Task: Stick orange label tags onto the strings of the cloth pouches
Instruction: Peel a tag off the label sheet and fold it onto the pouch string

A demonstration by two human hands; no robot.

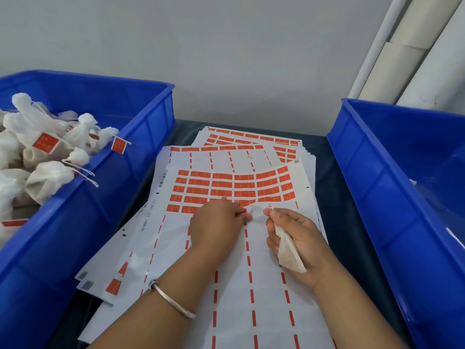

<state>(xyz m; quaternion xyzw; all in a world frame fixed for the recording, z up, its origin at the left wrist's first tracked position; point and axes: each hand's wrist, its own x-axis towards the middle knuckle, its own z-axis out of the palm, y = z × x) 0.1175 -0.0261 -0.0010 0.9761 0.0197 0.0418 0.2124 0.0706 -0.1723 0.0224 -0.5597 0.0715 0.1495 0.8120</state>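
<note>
A sheet of orange label tags (234, 185) lies on top of a stack of sheets in the middle. My left hand (216, 222) rests on the sheet and pinches an orange tag (243, 210) at the lowest row. My right hand (294, 235) holds a small white cloth pouch (289, 253) in its curled fingers, and its thumb and forefinger pinch the pouch's string end (270, 207) just right of the tag. Whether the tag touches the string is unclear.
A blue bin (151, 117) at the left holds several white pouches (45, 152), some with orange tags on their strings. Another blue bin (372, 172) stands at the right. Pale tubes (407, 59) lean against the wall at the back right.
</note>
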